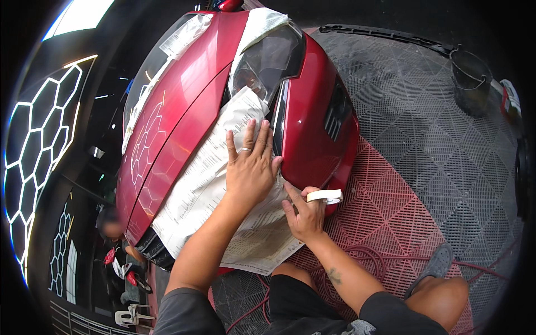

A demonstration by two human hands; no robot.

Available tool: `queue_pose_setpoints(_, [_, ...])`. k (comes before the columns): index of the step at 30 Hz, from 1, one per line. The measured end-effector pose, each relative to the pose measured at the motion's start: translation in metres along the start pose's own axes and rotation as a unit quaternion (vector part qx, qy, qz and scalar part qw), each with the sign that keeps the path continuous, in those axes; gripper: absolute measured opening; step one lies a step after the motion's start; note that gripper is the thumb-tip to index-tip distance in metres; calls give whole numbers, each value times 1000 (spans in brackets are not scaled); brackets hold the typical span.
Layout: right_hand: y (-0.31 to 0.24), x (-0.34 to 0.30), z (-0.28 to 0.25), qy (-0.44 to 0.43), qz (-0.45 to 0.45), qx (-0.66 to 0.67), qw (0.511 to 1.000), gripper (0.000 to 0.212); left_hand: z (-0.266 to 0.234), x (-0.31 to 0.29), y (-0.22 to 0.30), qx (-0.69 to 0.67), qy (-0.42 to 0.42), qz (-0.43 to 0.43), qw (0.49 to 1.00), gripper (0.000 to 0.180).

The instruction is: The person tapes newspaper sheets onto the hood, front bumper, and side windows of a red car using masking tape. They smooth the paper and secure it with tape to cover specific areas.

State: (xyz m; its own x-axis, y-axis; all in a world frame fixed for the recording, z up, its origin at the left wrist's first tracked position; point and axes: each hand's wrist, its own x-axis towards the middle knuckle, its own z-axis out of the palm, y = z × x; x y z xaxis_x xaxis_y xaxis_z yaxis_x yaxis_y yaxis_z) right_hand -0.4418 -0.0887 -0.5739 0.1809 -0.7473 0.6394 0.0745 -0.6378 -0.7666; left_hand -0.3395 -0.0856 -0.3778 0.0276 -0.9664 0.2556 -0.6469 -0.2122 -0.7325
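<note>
My left hand (249,170) lies flat with its fingers spread on a sheet of printed paper (195,190), which covers the front of a red car (195,120) between the hood and the bumper (312,131). In my right hand (306,216) is a roll of white tape (325,196), held at the outer side of the fingers. The right index finger touches the paper's edge beside the bumper. The paper's lower end hangs loose over my knee. Above my left hand, the clear headlight (268,58) is partly bordered by white covering (259,28).
Red hose (363,258) lies coiled on the red and grey grid floor tiles (410,167) beside my foot. A dark bucket (470,84) and a long black trim strip (385,34) are at the far right. Another person (114,237) and a white plastic chair (133,316) are at the left.
</note>
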Motion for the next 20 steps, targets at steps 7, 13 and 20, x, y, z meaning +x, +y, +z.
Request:
queue_pose_setpoints(7, [0,8,-5,18,0,11,1000,57,1,2,-2,9,3,13,1000,71])
queue_pose_setpoints(13, [-2,8,-1,38,-23,32,999,63,-25,6,-7,-127,64,-43,989,65])
queue_pose_setpoints(20, [1,12,-8,88,-6,12,996,70,-30,-17,-17,-52,16,-7,998,80])
